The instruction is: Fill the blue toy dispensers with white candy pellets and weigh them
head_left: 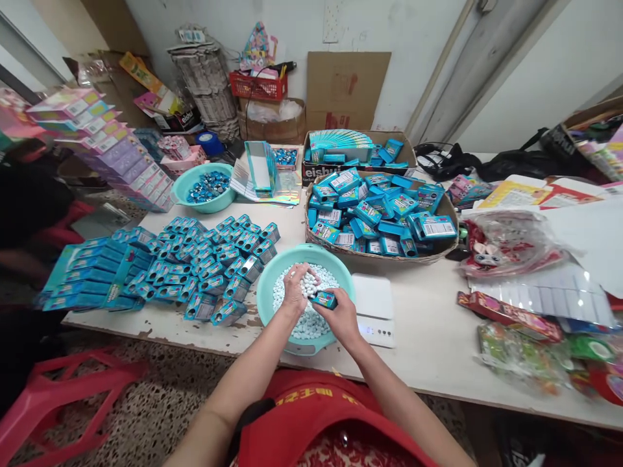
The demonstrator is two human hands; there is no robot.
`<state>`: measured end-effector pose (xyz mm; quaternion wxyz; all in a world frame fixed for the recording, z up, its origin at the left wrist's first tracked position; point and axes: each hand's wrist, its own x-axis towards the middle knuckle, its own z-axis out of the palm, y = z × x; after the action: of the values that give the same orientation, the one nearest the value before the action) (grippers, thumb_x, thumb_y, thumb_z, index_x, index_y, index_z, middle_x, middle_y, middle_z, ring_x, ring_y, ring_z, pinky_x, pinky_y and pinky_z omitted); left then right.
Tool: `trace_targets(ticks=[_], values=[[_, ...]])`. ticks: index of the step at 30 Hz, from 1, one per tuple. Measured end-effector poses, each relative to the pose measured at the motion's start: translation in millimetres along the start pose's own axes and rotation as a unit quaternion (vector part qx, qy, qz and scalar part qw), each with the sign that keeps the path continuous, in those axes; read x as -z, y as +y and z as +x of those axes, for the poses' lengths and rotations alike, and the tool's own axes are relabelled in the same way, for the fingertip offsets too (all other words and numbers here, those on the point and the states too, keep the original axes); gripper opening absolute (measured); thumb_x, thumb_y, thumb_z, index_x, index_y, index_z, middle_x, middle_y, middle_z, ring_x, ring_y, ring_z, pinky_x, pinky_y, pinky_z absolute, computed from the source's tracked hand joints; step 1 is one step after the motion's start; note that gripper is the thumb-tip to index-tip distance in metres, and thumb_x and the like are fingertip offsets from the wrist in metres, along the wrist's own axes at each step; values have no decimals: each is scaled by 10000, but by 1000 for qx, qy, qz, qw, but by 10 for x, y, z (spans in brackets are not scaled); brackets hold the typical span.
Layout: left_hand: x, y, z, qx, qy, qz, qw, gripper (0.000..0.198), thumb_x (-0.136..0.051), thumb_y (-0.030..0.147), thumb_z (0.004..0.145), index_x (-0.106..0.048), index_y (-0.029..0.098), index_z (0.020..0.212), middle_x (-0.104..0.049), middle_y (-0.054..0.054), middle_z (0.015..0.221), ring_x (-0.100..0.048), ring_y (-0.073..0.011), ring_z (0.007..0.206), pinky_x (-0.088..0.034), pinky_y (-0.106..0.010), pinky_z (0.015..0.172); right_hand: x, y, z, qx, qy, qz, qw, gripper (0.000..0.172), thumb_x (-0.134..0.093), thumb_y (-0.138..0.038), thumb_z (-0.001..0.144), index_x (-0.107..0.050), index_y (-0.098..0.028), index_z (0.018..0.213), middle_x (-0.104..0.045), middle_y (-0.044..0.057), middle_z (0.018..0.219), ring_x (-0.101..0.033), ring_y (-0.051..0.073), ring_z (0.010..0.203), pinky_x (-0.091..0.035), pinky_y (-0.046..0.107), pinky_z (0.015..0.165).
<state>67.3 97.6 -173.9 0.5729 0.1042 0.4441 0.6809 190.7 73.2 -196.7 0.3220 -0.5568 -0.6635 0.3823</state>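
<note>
A turquoise plastic basin [265,305] stands at the table's front edge, holding a heap of small pale candies [311,327]. Over the heap, my left hand [294,288] is curled round a handful of these candies. My right hand [343,316] grips a small blue box [324,299], its end close to the left fingers; whether candies are inside it cannot be made out. Just right of the basin lies a white digital scale [374,305]. Many similar upright blue boxes [209,266] stand in rows to the left.
Behind the basin, a cardboard carton [384,250] is piled with blue boxes, with another carton [311,175] behind it. A second turquoise bowl [178,193] holds shiny blue pieces. Stacked pastel boxes [114,146] rise at left. Plastic-wrapped packets [520,357] lie at right. A pink stool [73,395] stands below.
</note>
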Motion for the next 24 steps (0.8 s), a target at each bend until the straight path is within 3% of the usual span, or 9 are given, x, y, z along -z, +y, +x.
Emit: trace_targets(ticks=[10,24], values=[[-51,72,44,-26,25,25,999,306,-738,366,601,-525,161,677,-585,24,606,-557,-103,483,-443,-235,482,29,-67,74,16,-12,-17,1000,279,-714,-320,671,-624,-211,912,-623,46,910,-592,248,909,-459,371,811],[-115,101,62,-23,-3,53,998,312,-717,381,647,-496,165,599,-545,34,537,-542,-103,475,-427,-232,477,54,-15,171,-4,-26,41,999,319,-731,-398,673,-650,-213,921,-633,32,910,-600,226,871,-451,347,790]])
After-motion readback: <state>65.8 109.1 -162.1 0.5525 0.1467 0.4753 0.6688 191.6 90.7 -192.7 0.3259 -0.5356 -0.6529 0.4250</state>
